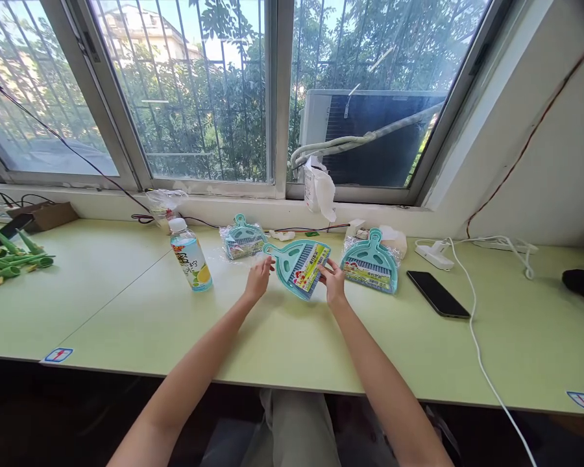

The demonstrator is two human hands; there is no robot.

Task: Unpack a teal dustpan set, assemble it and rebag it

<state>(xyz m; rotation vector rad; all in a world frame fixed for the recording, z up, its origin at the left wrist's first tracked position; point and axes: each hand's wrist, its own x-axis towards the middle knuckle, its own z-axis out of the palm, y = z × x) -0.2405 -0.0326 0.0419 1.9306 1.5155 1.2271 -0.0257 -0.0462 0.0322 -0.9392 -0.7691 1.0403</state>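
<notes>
A turquoise mini dustpan and brush set (292, 264) with a yellow printed label is held tilted above the table, its handle pointing up to the left. My right hand (333, 280) grips the wide edge, thumb and fingers around the brush side. At the handle end, my left hand (259, 277) is closed, with its fingertips against the handle; the exact hold is partly hidden. Behind it lies a second dustpan set (243, 239) in clear plastic wrapping. To the right of my right hand a third set (371, 264) lies on the table with its handle pointing away.
A drink bottle (191, 254) stands to the left. On the right lie a black phone (438, 294), a white power strip (434, 254) and a white cable (474, 324). Green leafy pieces (14, 259) are at far left. A tissue pack (318, 188) rests by the window.
</notes>
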